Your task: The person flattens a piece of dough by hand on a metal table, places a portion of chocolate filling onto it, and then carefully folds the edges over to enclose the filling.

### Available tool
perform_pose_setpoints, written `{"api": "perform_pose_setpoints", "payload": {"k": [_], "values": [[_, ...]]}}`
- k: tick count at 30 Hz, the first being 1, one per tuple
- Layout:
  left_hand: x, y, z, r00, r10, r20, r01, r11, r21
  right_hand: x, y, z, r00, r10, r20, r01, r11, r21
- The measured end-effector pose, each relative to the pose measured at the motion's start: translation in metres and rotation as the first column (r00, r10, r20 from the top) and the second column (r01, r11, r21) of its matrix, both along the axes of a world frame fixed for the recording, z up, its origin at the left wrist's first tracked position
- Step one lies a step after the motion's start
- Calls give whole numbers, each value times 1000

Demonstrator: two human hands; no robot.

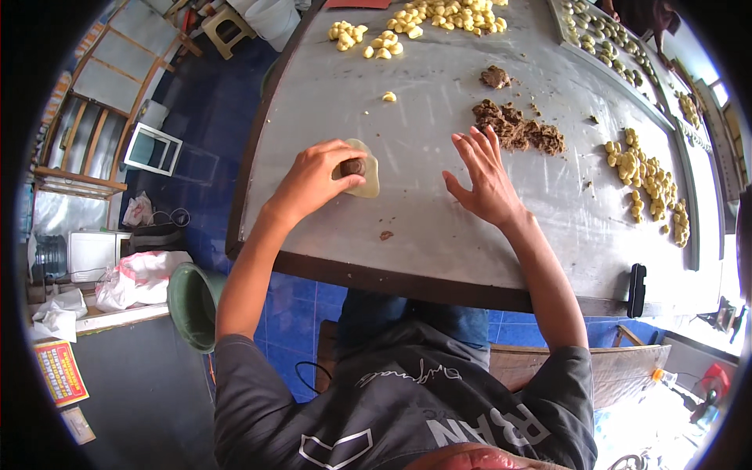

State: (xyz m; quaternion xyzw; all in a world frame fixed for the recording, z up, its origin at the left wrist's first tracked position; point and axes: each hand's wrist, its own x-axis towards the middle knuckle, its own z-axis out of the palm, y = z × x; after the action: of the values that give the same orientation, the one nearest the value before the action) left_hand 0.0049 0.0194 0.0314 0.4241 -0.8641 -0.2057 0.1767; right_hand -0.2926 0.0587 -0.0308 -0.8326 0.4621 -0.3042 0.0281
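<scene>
Dough disc (365, 174), pale and flattened, lies on the metal counter (439, 227) under my left hand (317, 180), roughly mid-counter and a little left of my body. On the disc sits a small dark brown ball of filling (353, 166), and my left fingers (345, 153) curl over it, the tips closed down on the ball and touching the dough around it. My right hand (486, 176) is apart from the disc, resting palm-down on the bare counter with its fingers (470, 145) spread wide and holding nothing; the fingertips point toward a loose heap of the same brown filling (517, 129) lying just beyond them. A smaller clump of brown filling (495, 77) sits farther back. Small yellow dough pieces (427, 19) are scattered in a pile along the far edge, with one stray yellow piece (389, 96) lying alone between that pile and my left hand. Another heap of yellow pieces (646, 176) lies well off to my right. Trays of shaped pieces (607, 39) stand at the far right corner. A brown crumb (386, 234) lies on the counter near its front edge.
</scene>
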Motion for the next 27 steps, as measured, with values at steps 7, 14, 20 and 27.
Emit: {"api": "perform_pose_setpoints", "payload": {"k": [7, 14, 20, 27], "values": [[0, 2, -9, 998, 55, -39, -55, 998, 2, 1, 0, 1, 1000, 4, 4, -4, 1000, -5], [3, 2, -3, 998, 7, -69, -5, 999, 34, 0, 1, 2, 1000, -2, -4, 2, 1000, 15], [5, -3, -5, 999, -22, -29, 23, 999, 27, 1, 0, 1, 1000, -5, -15, 6, 999, 44], [21, -32, -13, 984, 156, -86, -160, 986, -42, 2, 0, 3, 1000, 0, -21, 1, 999, 41]]}}
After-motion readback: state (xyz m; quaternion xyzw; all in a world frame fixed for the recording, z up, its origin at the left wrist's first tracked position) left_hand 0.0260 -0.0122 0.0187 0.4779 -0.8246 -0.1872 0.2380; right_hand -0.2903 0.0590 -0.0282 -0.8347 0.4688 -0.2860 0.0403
